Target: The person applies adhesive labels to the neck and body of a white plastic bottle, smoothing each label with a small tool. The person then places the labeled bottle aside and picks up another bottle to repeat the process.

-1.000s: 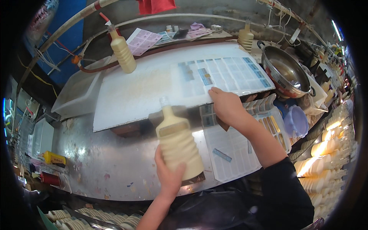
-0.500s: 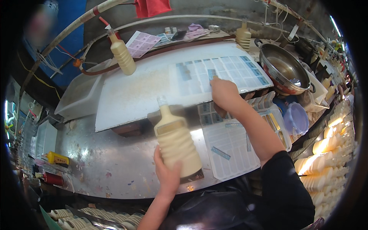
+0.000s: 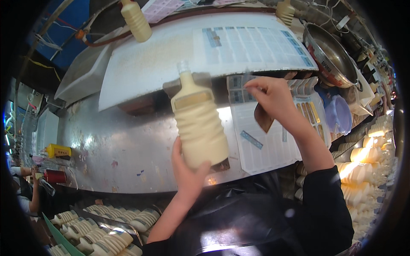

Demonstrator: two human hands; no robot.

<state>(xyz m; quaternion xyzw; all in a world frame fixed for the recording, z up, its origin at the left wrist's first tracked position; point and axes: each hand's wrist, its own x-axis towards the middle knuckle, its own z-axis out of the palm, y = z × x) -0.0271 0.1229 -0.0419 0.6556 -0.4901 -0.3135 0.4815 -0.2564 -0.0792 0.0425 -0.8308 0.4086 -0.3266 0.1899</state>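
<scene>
A cream-coloured ribbed bottle [image 3: 200, 132] with a clear neck lies tilted in front of me, neck pointing away, on a dark brown rest. My left hand [image 3: 188, 170] is closed round its lower end, thumb on top. A gold-brown band crosses the bottle's shoulder. Thumb and forefinger of my right hand [image 3: 271, 96] are pinched together over a sheet of labels; a faint bluish strip shows at the fingertips, blurred. From beneath that palm sticks a flat brown pointed piece [image 3: 263, 119], perhaps a scraper. Small blue label strips [image 3: 251, 139] lie on the sheet below.
A white board [image 3: 149, 81] bearing a wet label sheet [image 3: 256, 42] spans the back. Another cream bottle [image 3: 137, 23] stands on it. At right are a metal pan [image 3: 329, 55] and a purple basin [image 3: 338, 115]; many bottles [image 3: 113, 241] lie at lower left.
My right hand has drawn back from the label sheet on the board toward me, a strip apparently at its fingertips. The left hand still holds the bottle. The whole view has tilted downward.
</scene>
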